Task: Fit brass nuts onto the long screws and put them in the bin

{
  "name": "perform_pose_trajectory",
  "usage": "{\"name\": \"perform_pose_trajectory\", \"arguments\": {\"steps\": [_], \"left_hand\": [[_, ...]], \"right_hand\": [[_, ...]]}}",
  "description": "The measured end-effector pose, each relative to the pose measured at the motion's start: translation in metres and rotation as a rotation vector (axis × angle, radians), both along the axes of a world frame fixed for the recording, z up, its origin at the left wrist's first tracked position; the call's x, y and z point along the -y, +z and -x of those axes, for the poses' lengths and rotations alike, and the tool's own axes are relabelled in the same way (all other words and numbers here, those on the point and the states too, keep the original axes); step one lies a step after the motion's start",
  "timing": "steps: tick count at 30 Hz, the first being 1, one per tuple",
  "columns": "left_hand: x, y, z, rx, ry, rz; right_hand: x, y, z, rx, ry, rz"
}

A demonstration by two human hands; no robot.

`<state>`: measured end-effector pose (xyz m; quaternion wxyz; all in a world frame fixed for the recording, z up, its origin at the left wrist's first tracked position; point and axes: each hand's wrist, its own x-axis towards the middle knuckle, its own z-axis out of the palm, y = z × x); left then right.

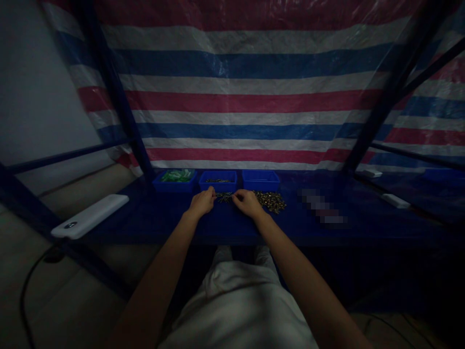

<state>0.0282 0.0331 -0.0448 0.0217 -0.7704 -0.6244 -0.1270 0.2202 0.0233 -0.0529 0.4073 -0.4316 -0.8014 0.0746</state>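
Left hand [204, 201] and right hand [249, 202], fingers curled inward, work at thin metal pieces [224, 197]; grip on any 1 can't be told. Seemingly mid-handling; continuing calls for fine pinching.

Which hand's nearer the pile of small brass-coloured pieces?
Right. The right hand is just beside the left edge of the pile; the left hand is farther left, past the thin metal pieces.

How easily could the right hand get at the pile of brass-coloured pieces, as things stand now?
Likely yes, quite easily: the right hand is right beside the pile of brass-coloured pieces, and nothing visible stands between them.
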Motion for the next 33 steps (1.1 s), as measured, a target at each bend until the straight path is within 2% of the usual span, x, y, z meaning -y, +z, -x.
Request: {"name": "perform_pose_trajectory", "arguments": {"steps": [7, 14, 19, 26, 29, 33], "left_hand": [[-0.001, 0.002, -0.003, -0.058, 0.046, 0.021], [0.000, 0.002, -0.002, -0.076, 0.006, 0.045], [0.003, 0.004, 0.001, 0.077, 0.049, 0.024], [-0.003, 0.010, 0.004, 0.470, 0.145, -0.242], [-0.009, 0.008, 0.008, 0.581, 0.202, -0.224], [-0.011, 0.007, 0.010, 0.619, 0.244, -0.174]], "right_hand": [[-0.001, 0.000, 0.000, 0.011, -0.005, -0.005], [0.000, 0.000, 0.000, -0.001, -0.007, 0.008], [0.000, 0.000, 0.000, -0.016, 0.004, 0.022], [0.000, 0.000, 0.000, 0.001, 0.001, 0.016], [0.000, 0.000, 0.000, 0.003, -0.003, 0.017], [0.002, 0.001, 0.000, 0.001, -0.003, 0.019]]}}
